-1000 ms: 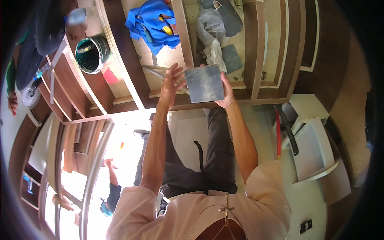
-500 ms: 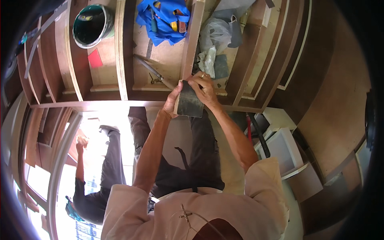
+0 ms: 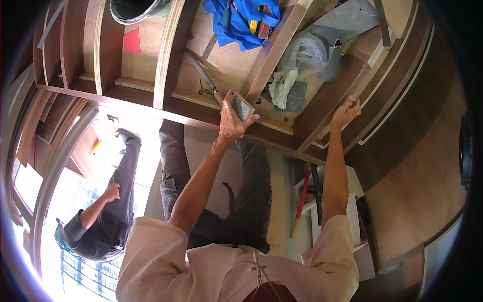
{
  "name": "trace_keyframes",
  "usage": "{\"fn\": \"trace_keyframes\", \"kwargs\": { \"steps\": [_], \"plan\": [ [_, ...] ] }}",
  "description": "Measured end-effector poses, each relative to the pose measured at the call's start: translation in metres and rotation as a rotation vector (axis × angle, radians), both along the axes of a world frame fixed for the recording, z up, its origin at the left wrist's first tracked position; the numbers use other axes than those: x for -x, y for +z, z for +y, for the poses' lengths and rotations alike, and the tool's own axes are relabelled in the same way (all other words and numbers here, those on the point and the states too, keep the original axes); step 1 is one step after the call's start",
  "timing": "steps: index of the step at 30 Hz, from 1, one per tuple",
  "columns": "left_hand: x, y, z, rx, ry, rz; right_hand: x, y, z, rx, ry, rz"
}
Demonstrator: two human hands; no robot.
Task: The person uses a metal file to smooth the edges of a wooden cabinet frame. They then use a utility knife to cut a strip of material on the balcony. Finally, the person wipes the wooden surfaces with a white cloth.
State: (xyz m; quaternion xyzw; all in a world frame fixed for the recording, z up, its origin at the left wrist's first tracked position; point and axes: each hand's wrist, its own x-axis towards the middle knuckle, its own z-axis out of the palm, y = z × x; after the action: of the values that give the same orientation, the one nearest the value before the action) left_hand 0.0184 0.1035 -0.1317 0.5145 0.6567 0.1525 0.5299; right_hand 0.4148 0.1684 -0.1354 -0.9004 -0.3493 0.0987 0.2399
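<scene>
A wooden sanding block (image 3: 243,107) with a grey-dark face is held in my left hand (image 3: 231,123), at the front rail of the brown wooden frame (image 3: 201,119). My fingers wrap its far side and the thumb stretches out to the right. My right hand (image 3: 345,113) is raised apart from the block, over the right-hand part of the frame by a divider. Its fingers are loosely bent and apart, and I see nothing held in them. Beyond my left hand a grey metal bar (image 3: 200,69) leans in the middle compartment.
A blue cloth bag (image 3: 241,22) of tools, a clear plastic bag (image 3: 303,53), grey sheets (image 3: 298,95) and a red piece (image 3: 132,41) lie in the compartments. A bucket (image 3: 138,10) stands far left. Another person (image 3: 103,221) is at the left, beyond a doorway. A red-handled tool (image 3: 302,201) stands at the right.
My right hand has let go of the block and moved away to the right. My left hand keeps the block and has turned it. The view has shifted, and the other person's arm has come down.
</scene>
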Motion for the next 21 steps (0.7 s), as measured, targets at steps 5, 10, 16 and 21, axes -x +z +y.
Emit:
{"fn": "trace_keyframes", "kwargs": {
  "steps": [5,10,16,21],
  "plan": [
    [-0.053,-0.005,0.091,-0.063,0.09,0.096,0.001,-0.028,-0.001,-0.007,-0.03,-0.044],
    [-0.079,0.007,0.167,-0.365,-0.052,0.155,0.006,-0.026,0.005,0.01,-0.037,-0.075],
    [-0.059,0.01,0.099,-0.276,-0.008,0.199,0.005,-0.024,0.004,0.015,-0.048,-0.043],
    [-0.099,-0.02,0.198,-0.451,0.011,0.196,0.006,-0.027,0.002,-0.038,-0.053,-0.054]
  ]
}}
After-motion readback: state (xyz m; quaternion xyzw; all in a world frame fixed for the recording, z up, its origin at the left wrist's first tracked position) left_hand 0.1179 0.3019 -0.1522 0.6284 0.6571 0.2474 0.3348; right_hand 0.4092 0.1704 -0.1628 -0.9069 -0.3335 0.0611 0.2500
